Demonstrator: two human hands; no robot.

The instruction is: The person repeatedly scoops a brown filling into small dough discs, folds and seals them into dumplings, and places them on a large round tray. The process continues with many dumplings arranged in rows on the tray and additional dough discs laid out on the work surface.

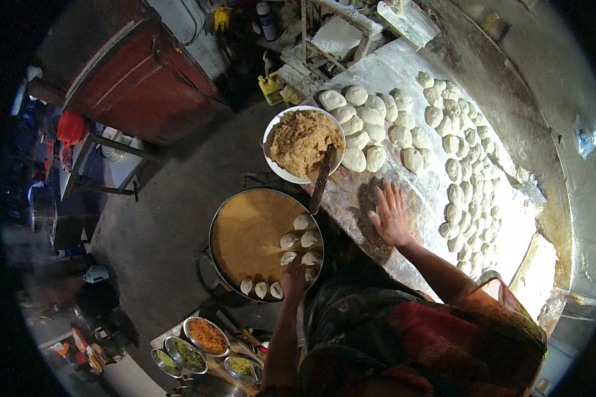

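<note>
My left hand reaches low over a wide round pan of brownish liquid or batter-coloured surface. A pale filled dough piece lies right at its fingertips; the fingers are dark and partly hidden, so a grip cannot be made out. More folded dough pieces sit along the pan's right side and lower rim. Fingers spread and palm down, my right hand is at the floury worktable, holding nothing. Whether it touches the surface is unclear. Several dough balls lie beyond it.
A white bowl of brown filling with a dark-handled spatula stands at the table's edge. Many dough lumps cover the right side. Metal bowls of shredded food are at lower left. A yellow jug stands behind.
</note>
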